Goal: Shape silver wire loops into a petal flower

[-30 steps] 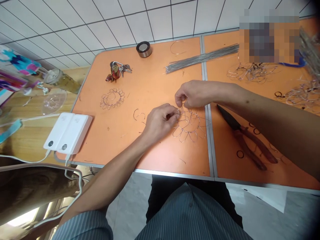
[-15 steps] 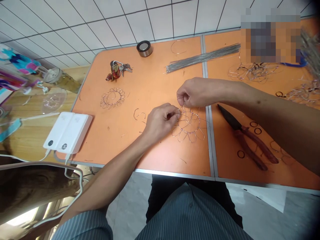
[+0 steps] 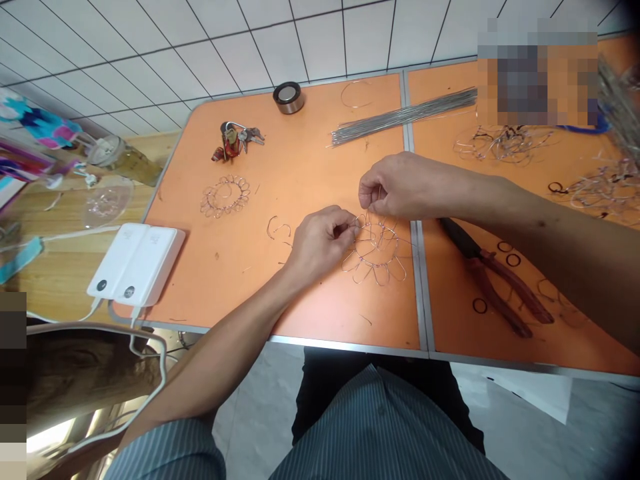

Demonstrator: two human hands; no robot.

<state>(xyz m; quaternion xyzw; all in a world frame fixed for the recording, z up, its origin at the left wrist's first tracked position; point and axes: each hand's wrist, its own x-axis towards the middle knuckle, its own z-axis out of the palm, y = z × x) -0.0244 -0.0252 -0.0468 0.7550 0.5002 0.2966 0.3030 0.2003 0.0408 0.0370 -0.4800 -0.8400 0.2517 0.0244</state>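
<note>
A flower-shaped wire ring (image 3: 376,265) with looped petals lies partly raised over the orange table (image 3: 310,320). My left hand (image 3: 325,240) pinches its left edge between thumb and fingers. Above the ring's far edge, my right hand (image 3: 383,187) is closed in a pinch on a thin wire that runs down to the ring; the fingertips partly hide that wire. To the right, beneath my forearm, lie red-handled pliers (image 3: 493,280). A second, similar wire flower ring (image 3: 225,197) rests on the table at the left.
A bundle of straight wires (image 3: 400,117) lies at the back, near a roll of tape (image 3: 289,98) and keys (image 3: 243,139). White power banks (image 3: 137,263) sit at the left edge. Tangled wire pieces (image 3: 505,143) lie at the right, with small dark rings (image 3: 480,306) by the pliers.
My right hand has shifted slightly to the right and keeps its pinch. My left hand stays on the wire ring, which has barely moved.
</note>
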